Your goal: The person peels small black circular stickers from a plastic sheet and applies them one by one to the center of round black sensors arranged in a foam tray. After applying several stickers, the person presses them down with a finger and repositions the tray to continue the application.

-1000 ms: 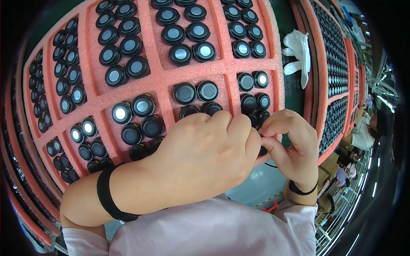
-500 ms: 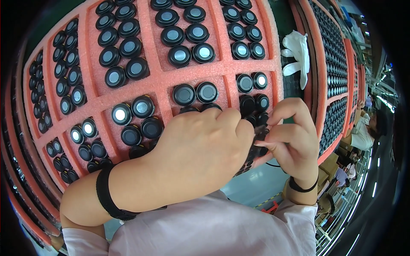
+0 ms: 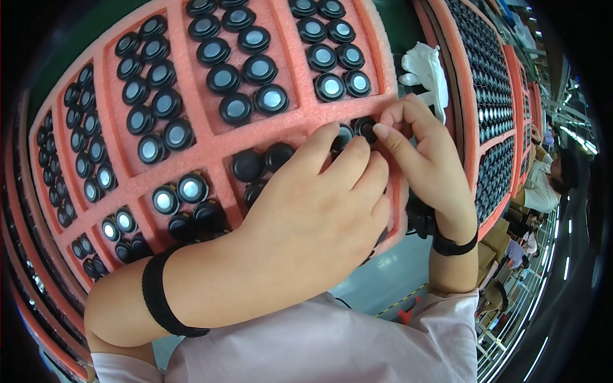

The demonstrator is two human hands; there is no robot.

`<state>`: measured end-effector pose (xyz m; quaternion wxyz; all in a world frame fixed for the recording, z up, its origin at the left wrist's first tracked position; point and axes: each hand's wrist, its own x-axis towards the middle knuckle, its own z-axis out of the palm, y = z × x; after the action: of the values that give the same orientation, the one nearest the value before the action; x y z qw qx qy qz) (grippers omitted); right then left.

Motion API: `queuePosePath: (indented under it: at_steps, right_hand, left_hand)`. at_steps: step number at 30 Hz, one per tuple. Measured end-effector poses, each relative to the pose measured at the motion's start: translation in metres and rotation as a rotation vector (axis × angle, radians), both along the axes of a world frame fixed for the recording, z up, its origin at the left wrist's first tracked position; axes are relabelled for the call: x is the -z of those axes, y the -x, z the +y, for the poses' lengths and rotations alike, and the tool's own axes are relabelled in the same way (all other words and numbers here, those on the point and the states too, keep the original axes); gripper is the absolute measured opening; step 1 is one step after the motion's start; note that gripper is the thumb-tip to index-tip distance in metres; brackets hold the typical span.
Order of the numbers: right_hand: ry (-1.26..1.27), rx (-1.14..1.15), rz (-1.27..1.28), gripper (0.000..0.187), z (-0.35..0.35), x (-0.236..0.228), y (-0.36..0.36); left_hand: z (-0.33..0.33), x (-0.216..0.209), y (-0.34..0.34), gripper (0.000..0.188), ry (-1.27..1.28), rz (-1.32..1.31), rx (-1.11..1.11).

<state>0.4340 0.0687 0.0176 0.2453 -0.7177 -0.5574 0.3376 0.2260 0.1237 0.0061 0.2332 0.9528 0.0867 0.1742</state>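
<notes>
Toward the right edge of the pink tray point(image 3: 313, 115): right hand point(image 3: 426, 153) almost pinched at a black disc point(image 3: 364, 128), left hand point(image 3: 329, 201) loosely curled; holds unclear. Far discs point(image 3: 272, 98) silver-topped; several nearer discs point(image 3: 248, 166) dark.

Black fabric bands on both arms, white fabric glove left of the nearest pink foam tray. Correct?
No, wrong side: the head view shows the white fabric glove right of the nearest pink foam tray. The black fabric bands on both arms are as you said.
</notes>
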Motion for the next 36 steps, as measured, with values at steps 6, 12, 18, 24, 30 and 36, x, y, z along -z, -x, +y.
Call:
queuePosePath:
  at_steps: [6, 12, 18, 24, 30, 36]
  right_hand:
    - [-0.014, -0.002, -0.02, 0.009, -0.002, 0.002, 0.0]
    - [-0.033, 0.022, 0.019, 0.01, -0.001, 0.005, -0.001]
    - [-0.04, 0.043, 0.047, 0.011, 0.0, 0.007, 0.002]
    - [-0.047, -0.02, -0.022, 0.01, 0.001, 0.006, -0.001]
    - [-0.02, -0.051, -0.054, 0.008, 0.0, 0.007, -0.001]
    - [-0.029, -0.024, -0.068, 0.009, 0.001, 0.009, 0.002]
  left_hand:
    - [0.004, 0.011, -0.001, 0.015, 0.005, 0.039, 0.033]
    - [0.006, 0.015, 0.0, 0.016, 0.016, 0.057, 0.05]
    - [0.009, 0.014, 0.0, 0.018, 0.018, 0.08, 0.076]
    - [0.011, 0.013, -0.001, 0.019, 0.007, 0.099, 0.089]
    - [0.012, 0.013, -0.001, 0.019, 0.003, 0.109, 0.1]
    - [0.013, 0.011, -0.001, 0.019, 0.001, 0.123, 0.107]
